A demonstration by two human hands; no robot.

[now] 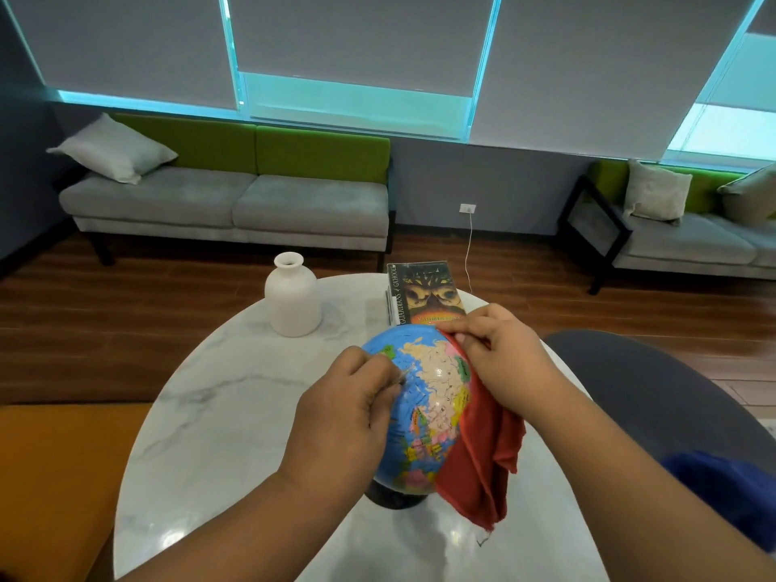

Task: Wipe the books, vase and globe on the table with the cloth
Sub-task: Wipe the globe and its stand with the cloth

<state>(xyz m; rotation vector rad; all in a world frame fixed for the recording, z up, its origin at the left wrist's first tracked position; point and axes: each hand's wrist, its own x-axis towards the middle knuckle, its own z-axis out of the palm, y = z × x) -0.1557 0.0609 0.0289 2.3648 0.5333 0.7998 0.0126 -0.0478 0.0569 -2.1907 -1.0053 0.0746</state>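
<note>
A small blue globe (428, 396) on a dark base stands on the round white marble table (218, 413). My left hand (348, 409) grips the globe's left side, fingers curled round it. My right hand (499, 359) holds a red cloth (483, 459) against the globe's right upper side; the cloth hangs down past the base. A white ceramic vase (292, 297) stands upright at the table's far left. A short stack of books (424, 294) lies at the far edge, behind the globe, its near end hidden by my right hand.
A grey and green sofa (226, 195) stands along the far wall, a second sofa (688, 233) at the right. A dark round seat (655, 396) is right of the table, an orange surface (54, 476) at the left. A white cable (468, 254) hangs from a wall socket.
</note>
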